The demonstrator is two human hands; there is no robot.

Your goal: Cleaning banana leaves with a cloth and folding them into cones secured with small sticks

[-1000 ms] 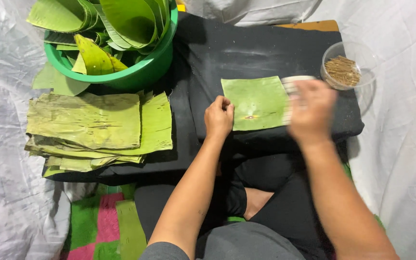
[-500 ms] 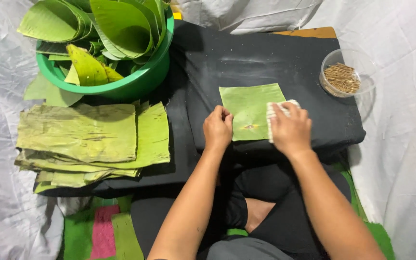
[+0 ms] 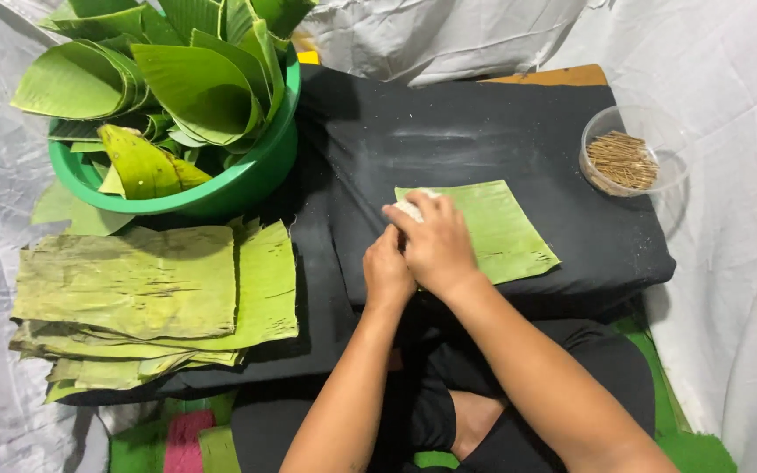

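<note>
- Right hand (image 3: 438, 241) lies cupped over the near-left corner of a cut leaf square (image 3: 492, 228), fingers curled around a small white wad (image 3: 411, 208) that shows just beyond its fingertips.
- Left hand (image 3: 387, 273) sits against the right hand's inner side, fingers closed and pressing at the leaf's edge; whether it holds anything cannot be told.
- The leaf square lies flat on the black-covered bench (image 3: 484, 131), reaching away to the right of both hands.
- Judged good practice: keep the left hand pinning the corner so the leaf does not slide, and work the wad along the leaf's ribs, not across, to avoid splitting it.
- Left of the hands: stack of flat leaves (image 3: 146, 298); beyond it, a green basin (image 3: 247, 180) of curled leaves.
- Far right: clear bowl of thin sticks (image 3: 621, 159).
</note>
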